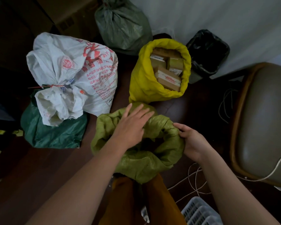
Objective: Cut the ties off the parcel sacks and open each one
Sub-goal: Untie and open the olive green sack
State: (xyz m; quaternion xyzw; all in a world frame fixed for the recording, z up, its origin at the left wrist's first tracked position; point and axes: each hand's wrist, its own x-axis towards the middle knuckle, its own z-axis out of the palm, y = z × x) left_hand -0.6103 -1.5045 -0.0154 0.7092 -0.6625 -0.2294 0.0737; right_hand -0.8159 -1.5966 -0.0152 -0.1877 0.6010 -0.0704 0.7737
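Observation:
An olive-green sack (141,161) stands open right in front of me, its rim rolled down. My left hand (131,125) lies flat with straight fingers on the sack's far rim. My right hand (191,140) grips the rolled rim on the right side. Behind it a yellow sack (141,82) stands open, with cardboard parcels (167,70) showing inside. To the left a white sack with red print (75,70) is tied at the neck with a red tie (55,86). It leans on a dark green sack (55,135). A grey-green sack (122,25) stands at the back, its neck gathered shut.
A black-lined bin (208,51) stands by the white wall. A brown padded chair (264,124) fills the right side, with loose cables (196,181) on the dark floor beside it. A white plastic basket (201,213) is at the bottom edge. Cardboard boxes (58,15) stand at the back left.

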